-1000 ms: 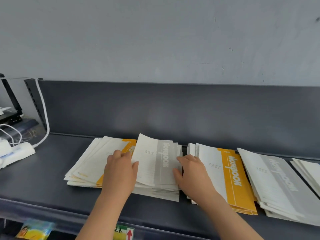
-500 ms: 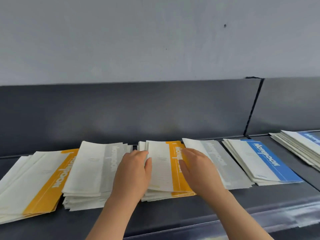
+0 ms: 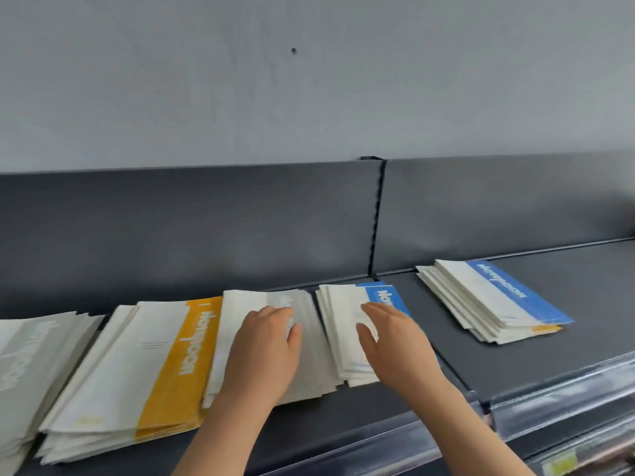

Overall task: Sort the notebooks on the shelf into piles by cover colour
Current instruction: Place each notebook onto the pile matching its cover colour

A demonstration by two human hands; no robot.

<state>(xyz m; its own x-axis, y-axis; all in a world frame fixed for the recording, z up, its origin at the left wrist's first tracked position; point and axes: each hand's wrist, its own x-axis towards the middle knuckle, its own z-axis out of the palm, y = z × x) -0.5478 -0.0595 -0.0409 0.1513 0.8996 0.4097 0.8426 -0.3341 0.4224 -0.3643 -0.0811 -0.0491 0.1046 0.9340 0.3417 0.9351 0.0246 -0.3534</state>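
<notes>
Piles of notebooks lie in a row on a dark shelf. From the left: a grey-striped pile, a yellow-striped pile, another grey-striped pile and a blue-striped pile. A further blue-topped pile, with a yellow cover showing low in it, lies apart at the right. My left hand rests flat on the middle grey pile. My right hand lies on the near blue pile with fingers straight, covering much of its blue stripe.
A dark back panel runs behind the shelf, with a slotted upright dividing two bays. Clear price-strip holders line the front edge. Bare shelf surface shows between the two blue piles.
The view and both hands have moved one pile to the right: left hand from between the grey and yellow piles onto a grey pile, right hand from that grey pile onto the blue pile.
</notes>
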